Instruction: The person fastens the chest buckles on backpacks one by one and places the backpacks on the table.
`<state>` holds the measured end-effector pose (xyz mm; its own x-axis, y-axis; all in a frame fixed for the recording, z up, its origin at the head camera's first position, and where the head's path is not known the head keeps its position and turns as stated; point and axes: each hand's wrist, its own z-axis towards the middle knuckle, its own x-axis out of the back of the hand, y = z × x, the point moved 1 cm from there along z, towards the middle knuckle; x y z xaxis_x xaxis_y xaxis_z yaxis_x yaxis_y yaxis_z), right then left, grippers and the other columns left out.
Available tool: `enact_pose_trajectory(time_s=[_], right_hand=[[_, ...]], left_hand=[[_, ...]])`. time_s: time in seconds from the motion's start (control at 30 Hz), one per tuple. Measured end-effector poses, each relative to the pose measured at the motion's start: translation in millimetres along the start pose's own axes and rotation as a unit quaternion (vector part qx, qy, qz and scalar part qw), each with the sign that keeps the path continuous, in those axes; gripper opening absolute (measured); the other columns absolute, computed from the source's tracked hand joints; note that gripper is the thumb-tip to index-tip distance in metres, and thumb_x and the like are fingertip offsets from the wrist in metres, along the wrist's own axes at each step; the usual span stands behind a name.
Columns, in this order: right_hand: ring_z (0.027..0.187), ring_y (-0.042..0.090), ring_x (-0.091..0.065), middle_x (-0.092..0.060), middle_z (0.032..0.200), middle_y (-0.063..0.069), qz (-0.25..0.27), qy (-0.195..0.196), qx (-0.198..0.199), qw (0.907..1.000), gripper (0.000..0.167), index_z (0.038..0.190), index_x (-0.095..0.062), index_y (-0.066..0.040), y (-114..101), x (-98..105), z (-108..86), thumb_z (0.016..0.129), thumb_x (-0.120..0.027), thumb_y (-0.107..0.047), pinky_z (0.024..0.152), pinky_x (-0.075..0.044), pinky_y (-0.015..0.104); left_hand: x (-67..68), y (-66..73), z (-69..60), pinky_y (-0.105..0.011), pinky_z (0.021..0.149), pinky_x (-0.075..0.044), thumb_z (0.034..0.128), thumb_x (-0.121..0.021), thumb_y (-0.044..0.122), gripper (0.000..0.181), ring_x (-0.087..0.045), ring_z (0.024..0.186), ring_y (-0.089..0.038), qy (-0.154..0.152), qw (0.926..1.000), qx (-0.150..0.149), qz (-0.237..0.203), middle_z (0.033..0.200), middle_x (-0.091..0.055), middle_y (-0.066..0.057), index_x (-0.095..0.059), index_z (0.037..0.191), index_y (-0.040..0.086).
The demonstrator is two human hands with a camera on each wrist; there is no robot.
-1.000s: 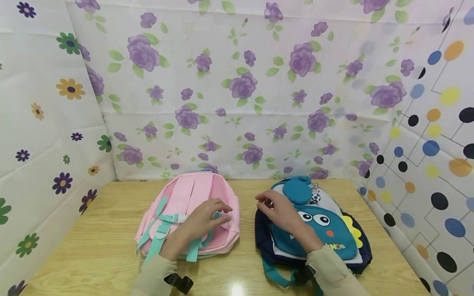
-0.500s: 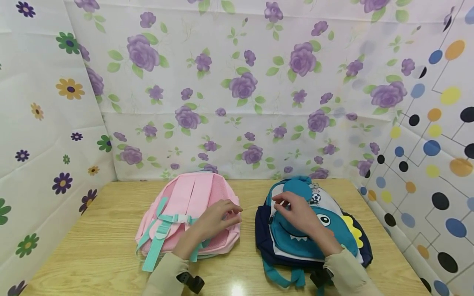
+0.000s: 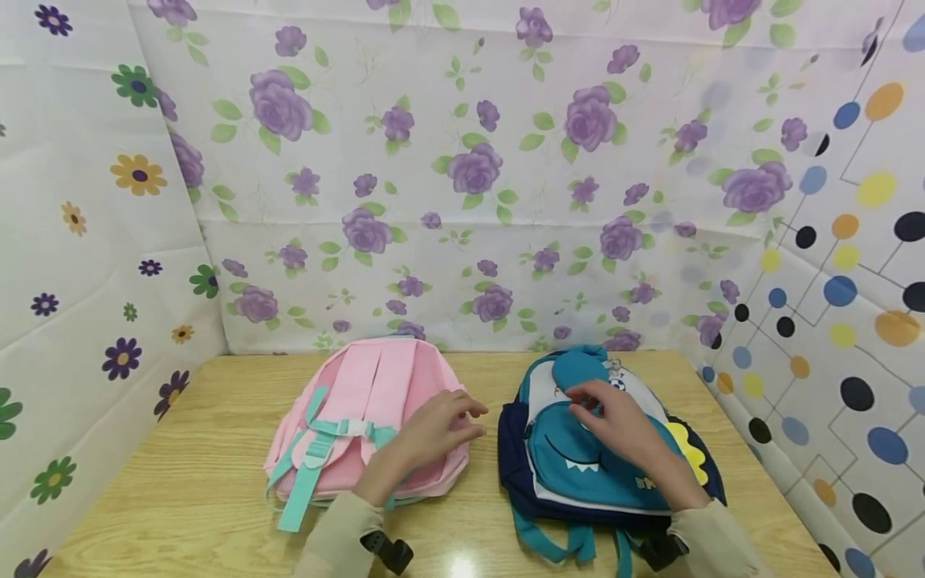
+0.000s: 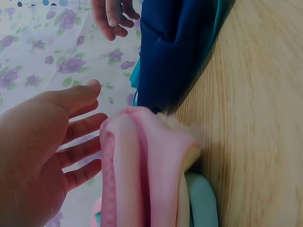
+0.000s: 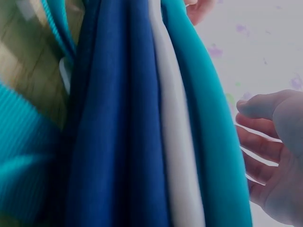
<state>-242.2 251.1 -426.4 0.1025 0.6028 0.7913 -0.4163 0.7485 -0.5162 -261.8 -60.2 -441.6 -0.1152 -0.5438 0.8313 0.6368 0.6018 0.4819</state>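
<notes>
A pink backpack lies on the left of the table, its back panel and mint straps facing up. Over its right side hovers my left hand, fingers relaxed and holding nothing; in the left wrist view the hand is beside the pink fabric. To the right lies a navy and teal backpack with a dinosaur face on its front pocket. My right hand is above that pocket and hides the eyes. Its fingers hang loosely bent with nothing in them, also in the right wrist view.
The wooden table shows bare wood between and around the bags. Teal straps of the navy backpack trail toward the front. A floral cloth stands behind, with patterned cloths at both sides. Each wrist wears a small black camera.
Both hands have drifted to the right. My left hand has moved off the mint straps toward the pink bag's right edge; the right hand has slid farther across the dinosaur pocket. Neither bag has moved.
</notes>
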Motion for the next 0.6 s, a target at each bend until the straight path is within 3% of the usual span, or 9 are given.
enact_pose_trajectory(time_s=[0.2, 0.4, 0.6], right_hand=[[0.092, 0.014, -0.064, -0.069, 0.108, -0.001, -0.014, -0.005, -0.006, 0.9999, 0.027, 0.121, -0.068, -0.01, 13.2, 7.9, -9.3, 0.096, -0.067, -0.021, 0.077, -0.054, 0.031], [0.091, 0.014, -0.063, -0.069, 0.112, 0.004, -0.024, -0.008, -0.01, 0.9996, 0.026, 0.119, -0.069, -0.01, 25.8, 16.9, -19.3, 0.097, -0.066, -0.022, 0.075, -0.053, 0.029], [0.086, 0.014, -0.061, -0.067, 0.113, 0.004, -0.003, -0.036, -0.06, 0.9976, 0.029, 0.124, -0.067, -0.013, 35.6, 27.0, -28.4, 0.099, -0.063, -0.026, 0.059, -0.052, 0.027]], left_hand=[[-8.8, 6.5, 7.9, -0.033, 0.09, -0.051, 0.0978, -0.064, 0.032, 0.033, -0.062, 0.102, -0.019, -0.017, 0.9997, -0.01, 0.011, 0.115, -0.066, 0.001, -0.067, 0.125, 0.014], [-13.5, 13.4, 14.1, -0.033, 0.093, -0.052, 0.0984, -0.062, 0.035, 0.036, -0.06, 0.108, -0.017, -0.043, 0.999, 0.015, -0.001, 0.12, -0.065, 0.001, -0.065, 0.128, 0.015], [-18.1, 22.9, 20.2, -0.032, 0.097, -0.051, 0.0992, -0.061, 0.035, 0.038, -0.058, 0.112, -0.017, -0.072, 0.9964, 0.032, -0.031, 0.124, -0.062, -0.001, -0.062, 0.132, 0.015]])
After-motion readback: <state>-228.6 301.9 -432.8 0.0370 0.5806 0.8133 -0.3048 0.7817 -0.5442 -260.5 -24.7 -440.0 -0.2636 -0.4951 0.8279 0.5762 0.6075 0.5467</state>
